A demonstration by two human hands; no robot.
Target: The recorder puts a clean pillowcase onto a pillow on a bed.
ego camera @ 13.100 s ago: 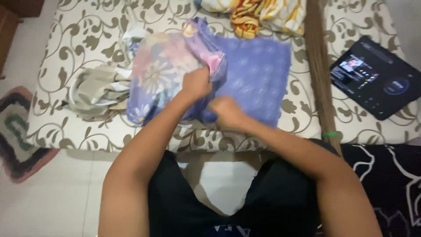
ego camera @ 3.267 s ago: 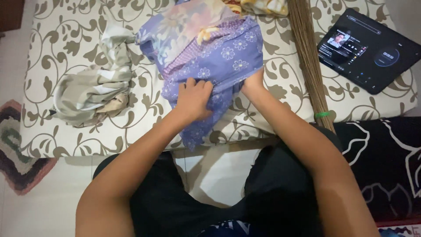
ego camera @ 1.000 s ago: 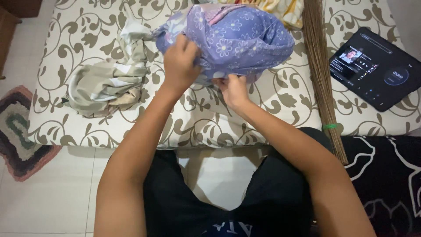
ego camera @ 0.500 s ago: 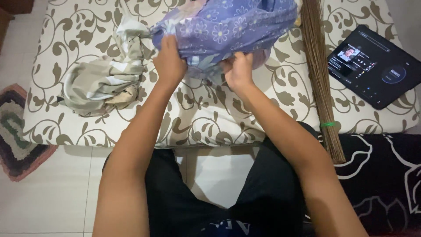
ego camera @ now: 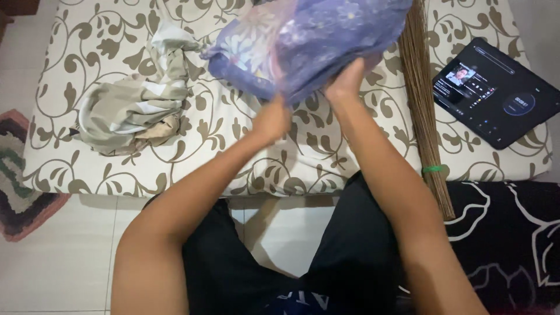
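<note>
Both hands, left hand point(ego camera: 273, 119) and right hand point(ego camera: 345, 81), grip purple floral cloth point(ego camera: 309, 41) (blurred); bundle may unravel onto mattress point(ego camera: 233, 146).

A crumpled grey cloth point(ego camera: 131, 111) lay on the leaf-patterned mattress point(ego camera: 245, 169), well left. A broom point(ego camera: 423, 99) stretched along the right side, a lit tablet point(ego camera: 496, 90) just beyond it. A striped rug point(ego camera: 17, 175) sat on the floor, far left.

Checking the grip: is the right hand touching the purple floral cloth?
Touching. The head view shows the right hand pressed up against the underside of the purple floral cloth, no gap visible.
</note>
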